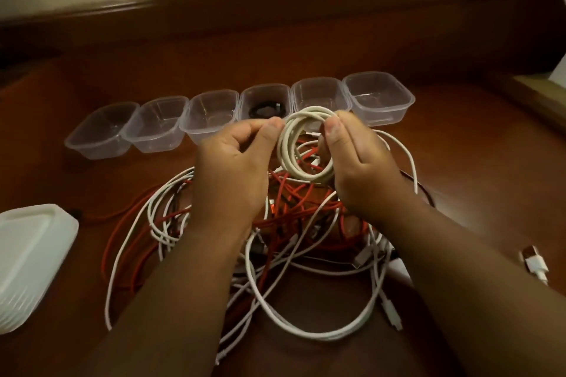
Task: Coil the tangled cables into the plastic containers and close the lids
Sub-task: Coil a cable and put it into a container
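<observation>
We hold the cream-white coiled cable (301, 147) at frame centre, above the tangle of red and white cables (284, 223). Our left hand (232, 168) pinches its left edge and our right hand (358, 168) pinches its upper right. The empty clear plastic container (318, 95), fifth from the left in the row, sits just behind the coil, nearer our right hand.

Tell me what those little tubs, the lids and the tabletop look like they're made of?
Tubs: clear, thin plastic, glossy; the table shows through their walls. Lids: a stack of milky white plastic, smoother and less see-through, probably softer. Tabletop: looks like reddish-brown wood with a polished finish, judging by its sheen; it could be veneer or laminate.
</observation>
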{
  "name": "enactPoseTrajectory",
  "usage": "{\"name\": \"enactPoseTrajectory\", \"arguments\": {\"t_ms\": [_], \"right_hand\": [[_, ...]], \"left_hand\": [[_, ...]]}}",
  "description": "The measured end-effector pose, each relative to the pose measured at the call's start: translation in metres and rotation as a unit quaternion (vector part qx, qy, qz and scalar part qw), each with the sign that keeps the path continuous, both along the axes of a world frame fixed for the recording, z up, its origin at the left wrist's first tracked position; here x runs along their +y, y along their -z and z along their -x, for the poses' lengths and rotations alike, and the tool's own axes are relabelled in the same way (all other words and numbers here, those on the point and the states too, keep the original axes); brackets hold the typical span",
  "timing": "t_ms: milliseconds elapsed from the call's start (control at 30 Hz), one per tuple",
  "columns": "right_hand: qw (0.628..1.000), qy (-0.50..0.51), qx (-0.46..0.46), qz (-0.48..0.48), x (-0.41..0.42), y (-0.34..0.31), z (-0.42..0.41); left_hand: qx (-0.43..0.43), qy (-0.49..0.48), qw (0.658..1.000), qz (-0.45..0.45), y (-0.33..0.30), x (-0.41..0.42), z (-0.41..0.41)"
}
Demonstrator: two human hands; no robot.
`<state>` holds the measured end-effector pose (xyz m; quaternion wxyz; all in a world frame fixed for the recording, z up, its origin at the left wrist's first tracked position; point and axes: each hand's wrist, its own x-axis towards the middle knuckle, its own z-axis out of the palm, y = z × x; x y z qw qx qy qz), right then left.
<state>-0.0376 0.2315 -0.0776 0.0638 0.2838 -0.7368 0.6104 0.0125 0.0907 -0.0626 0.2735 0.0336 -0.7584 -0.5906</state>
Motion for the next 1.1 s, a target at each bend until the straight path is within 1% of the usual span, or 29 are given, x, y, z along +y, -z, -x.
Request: {"name": "enactPoseTrajectory", "arguments": {"t_ms": [67,100,133,200,267,333,433,600,733,867,1000,1067,1100], "right_hand": [[0.999,0.025,0.021,-0.030,0.000,0.003,0.002],[0.998,0.035,0.025,-0.046,0.000,0.005,0.004],[0.997,0.040,0.027,-0.059,0.000,0.008,0.006],[0.996,0.041,0.030,-0.078,0.000,0.012,0.008],[0.994,0.032,0.032,-0.095,0.000,0.015,0.009],[0.992,0.028,0.036,-0.118,0.000,0.018,0.011],[0.986,0.039,0.051,-0.155,0.003,0.021,0.015],[0.978,0.039,0.073,-0.194,0.004,0.023,0.018],[0.968,0.036,0.073,-0.236,0.003,0.023,0.020],[0.965,0.032,0.067,-0.251,0.003,0.022,0.020],[0.964,0.030,0.053,-0.260,0.002,0.022,0.019],[0.963,0.035,0.052,-0.260,0.002,0.022,0.019],[0.963,0.036,0.054,-0.260,0.002,0.022,0.019]], "left_hand": [[-0.048,0.069,0.990,-0.114,0.003,0.000,0.001],[-0.071,0.097,0.984,-0.134,0.005,-0.001,0.002],[-0.092,0.113,0.980,-0.136,0.008,-0.002,0.004],[-0.118,0.123,0.975,-0.142,0.015,-0.004,0.009],[-0.133,0.134,0.965,-0.180,0.020,-0.007,0.013],[-0.147,0.161,0.949,-0.228,0.024,-0.007,0.015],[-0.165,0.194,0.927,-0.275,0.028,-0.005,0.017],[-0.148,0.259,0.884,-0.359,0.031,-0.003,0.019],[-0.138,0.302,0.858,-0.392,0.031,-0.002,0.017],[-0.142,0.311,0.854,-0.391,0.032,-0.003,0.017],[-0.130,0.272,0.865,-0.400,0.031,-0.002,0.019],[-0.126,0.262,0.859,-0.421,0.030,-0.001,0.020],[-0.127,0.267,0.850,-0.437,0.031,-0.002,0.020]]}}
